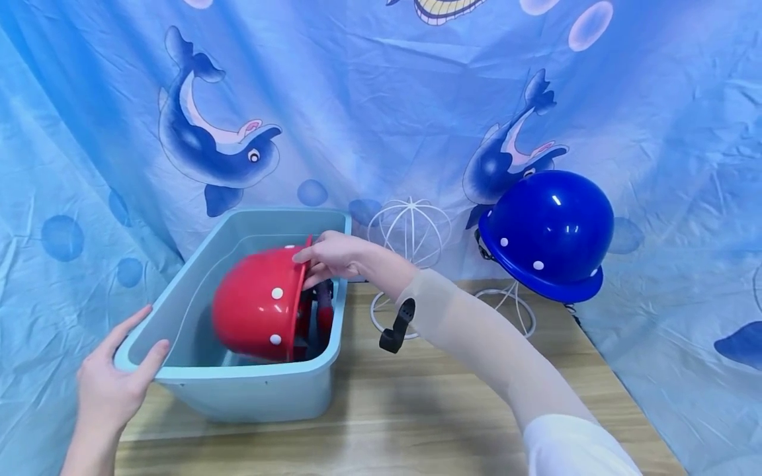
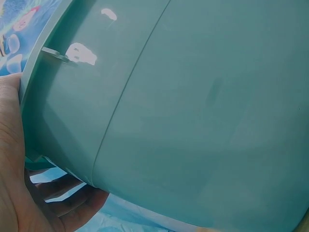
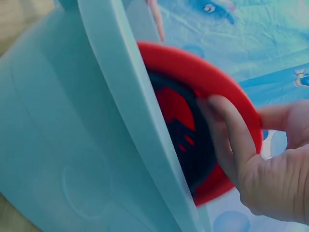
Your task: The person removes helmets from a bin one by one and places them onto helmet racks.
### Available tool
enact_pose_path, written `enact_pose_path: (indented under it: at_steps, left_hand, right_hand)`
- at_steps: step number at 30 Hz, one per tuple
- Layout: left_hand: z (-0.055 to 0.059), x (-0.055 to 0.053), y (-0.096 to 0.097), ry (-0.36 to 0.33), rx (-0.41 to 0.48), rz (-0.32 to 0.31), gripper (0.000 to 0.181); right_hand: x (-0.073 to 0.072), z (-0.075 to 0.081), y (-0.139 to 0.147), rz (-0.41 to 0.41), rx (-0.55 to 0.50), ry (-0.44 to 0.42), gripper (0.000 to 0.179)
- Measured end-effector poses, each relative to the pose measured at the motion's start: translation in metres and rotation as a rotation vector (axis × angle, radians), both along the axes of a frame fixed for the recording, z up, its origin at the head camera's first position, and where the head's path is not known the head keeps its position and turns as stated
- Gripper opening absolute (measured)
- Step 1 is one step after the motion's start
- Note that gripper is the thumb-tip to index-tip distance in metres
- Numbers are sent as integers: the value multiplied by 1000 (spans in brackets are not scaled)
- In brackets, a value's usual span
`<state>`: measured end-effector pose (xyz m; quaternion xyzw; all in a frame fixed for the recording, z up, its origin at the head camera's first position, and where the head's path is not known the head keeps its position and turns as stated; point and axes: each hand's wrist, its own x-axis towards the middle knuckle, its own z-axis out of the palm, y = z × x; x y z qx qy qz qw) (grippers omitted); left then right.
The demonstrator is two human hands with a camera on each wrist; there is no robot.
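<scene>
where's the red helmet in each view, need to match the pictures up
Head: red helmet left of centre and below the middle, tilted in the tub, its opening facing right.
Left wrist: not in it.
Right wrist: helmet a little right of centre, its dark inside showing, partly hidden behind the tub's rim.
Shared landmark: the blue-green tub, seen in all three views.

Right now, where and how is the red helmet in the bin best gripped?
Probably its rim, near the top, coming from the right over the bin wall. The red helmet is tipped, its opening to the right, so the thin edge can be pinched inside and out, as the right hand does. The smooth dome likely offers less hold.
</scene>
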<state>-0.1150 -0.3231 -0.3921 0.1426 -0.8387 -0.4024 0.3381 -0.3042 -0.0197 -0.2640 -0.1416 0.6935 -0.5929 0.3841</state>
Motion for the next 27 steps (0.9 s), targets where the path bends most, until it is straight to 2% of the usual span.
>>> enact_pose_path:
  at_steps: [7, 12, 15, 20, 27]
  left_hand:
    - [-1, -1, 1, -26, 16, 13, 61]
    - [-2, -2, 2, -20, 19, 22, 60]
    - [-1, -2, 2, -18, 16, 27, 60]
    - [-2, -1, 3, -24, 8, 31, 59]
    - [-2, -2, 3, -27, 18, 39, 60]
  right_hand:
    - [17, -6, 15, -188, -211, -79, 30]
    - [30, -13, 21, -268, -321, -86, 45]
    - [36, -17, 23, -286, -379, -85, 50]
    - [43, -22, 29, -299, -468, -74, 49]
    - [55, -24, 41, -283, -539, 38, 49]
